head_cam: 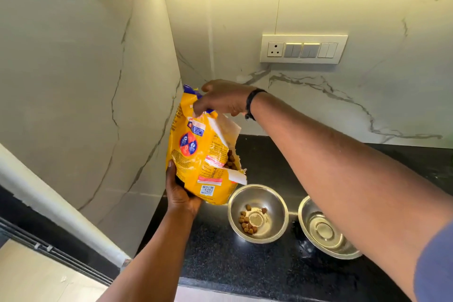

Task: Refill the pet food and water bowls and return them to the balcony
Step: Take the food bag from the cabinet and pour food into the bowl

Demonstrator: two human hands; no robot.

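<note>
Left hand (180,193) is cupped shut under the bottom of the yellow food bag (201,154); right hand (221,100) pinches the top corner closed-fingered. Bag is tipped w/ its torn side mouth over the food bowl (257,213), kibble (231,160) showing at the tear, a few pieces already in the bowl. Bag looks soft, crinkly, prob. light-to-medium; it'll sag, so support from below & steer from the top, as now. Torn flap could dump suddenly. Water bowl (326,228) sits just beside on the black counter (220,260), holding water: steel, stiff, slick, sloshy, so carry by the rim, level.
</note>
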